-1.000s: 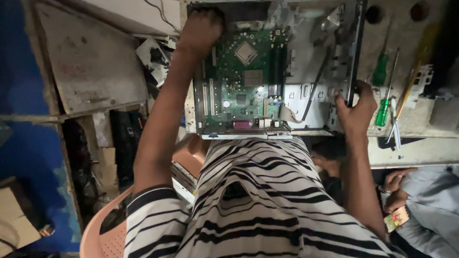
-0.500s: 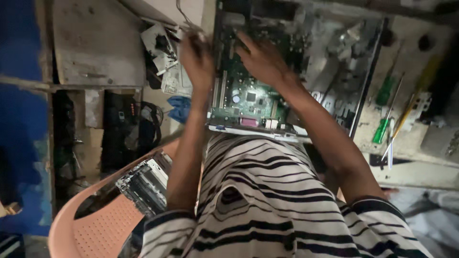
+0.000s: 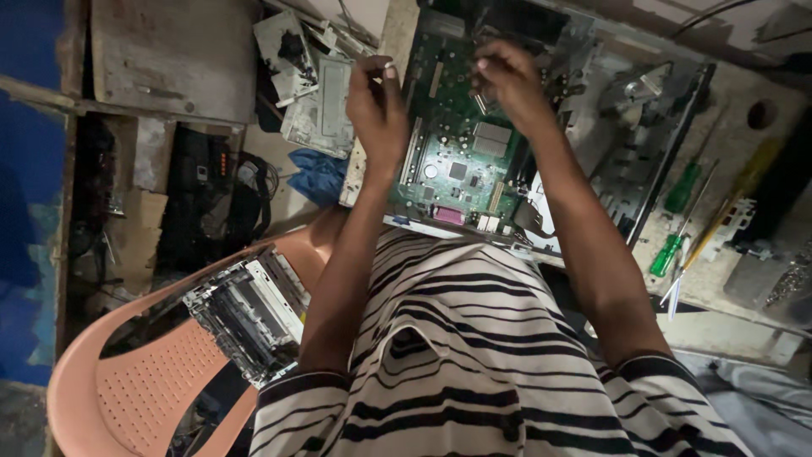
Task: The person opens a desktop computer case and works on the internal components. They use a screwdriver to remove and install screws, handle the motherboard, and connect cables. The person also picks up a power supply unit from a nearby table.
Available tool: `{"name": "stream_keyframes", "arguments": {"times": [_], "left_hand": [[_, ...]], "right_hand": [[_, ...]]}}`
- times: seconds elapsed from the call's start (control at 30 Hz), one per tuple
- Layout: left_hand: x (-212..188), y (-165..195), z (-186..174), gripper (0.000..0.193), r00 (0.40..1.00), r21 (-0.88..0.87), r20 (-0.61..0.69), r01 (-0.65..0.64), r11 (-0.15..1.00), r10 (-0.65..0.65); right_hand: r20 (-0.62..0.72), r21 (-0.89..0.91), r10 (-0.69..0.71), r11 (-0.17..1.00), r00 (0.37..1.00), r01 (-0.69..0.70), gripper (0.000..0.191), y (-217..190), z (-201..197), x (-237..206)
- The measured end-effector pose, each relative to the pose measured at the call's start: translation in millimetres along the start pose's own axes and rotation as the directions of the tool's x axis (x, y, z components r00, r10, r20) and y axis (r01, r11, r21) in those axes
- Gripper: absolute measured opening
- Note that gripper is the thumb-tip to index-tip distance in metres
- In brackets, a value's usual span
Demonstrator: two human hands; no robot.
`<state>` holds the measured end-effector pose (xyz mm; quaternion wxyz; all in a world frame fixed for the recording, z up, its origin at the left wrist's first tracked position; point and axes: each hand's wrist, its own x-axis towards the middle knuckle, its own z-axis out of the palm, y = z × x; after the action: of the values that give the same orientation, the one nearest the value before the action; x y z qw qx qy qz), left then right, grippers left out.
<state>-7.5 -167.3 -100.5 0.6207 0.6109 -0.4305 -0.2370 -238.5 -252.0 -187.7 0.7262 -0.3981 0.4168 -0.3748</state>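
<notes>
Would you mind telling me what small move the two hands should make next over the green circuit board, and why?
Probably lower both hands onto the green circuit board. The left hand and right hand are raised above it, fingers pinched, and whether they hold anything is too small to tell. The board lies in the open grey metal computer case.

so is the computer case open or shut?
Open. The computer case has no side panel on, so the green motherboard lies fully exposed beneath the left hand and right hand.
</notes>
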Motion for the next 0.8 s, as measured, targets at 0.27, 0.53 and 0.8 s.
{"name": "stream_keyframes", "arguments": {"times": [0.27, 0.53, 0.8], "left_hand": [[1, -1, -2, 0.015, 1.0, 0.028, -0.008, 0.0, 1.0, 0.001], [6, -6, -7, 0.015, 0.998, 0.024, -0.038, 0.058, 0.998, -0.057], [10, -4, -11, 0.013, 0.998, 0.032, -0.067, -0.009, 0.999, 0.011]], "right_hand": [[0.174, -0.922, -0.432, 0.245, 0.885, 0.301, 0.017, -21, 35, 2], [0.431, -0.902, -0.415, -0.184, 0.801, 0.39, 0.016, -34, 58, 15], [0.444, -0.895, -0.372, -0.134, 0.815, 0.426, 0.009, -32, 57, 29]]}}
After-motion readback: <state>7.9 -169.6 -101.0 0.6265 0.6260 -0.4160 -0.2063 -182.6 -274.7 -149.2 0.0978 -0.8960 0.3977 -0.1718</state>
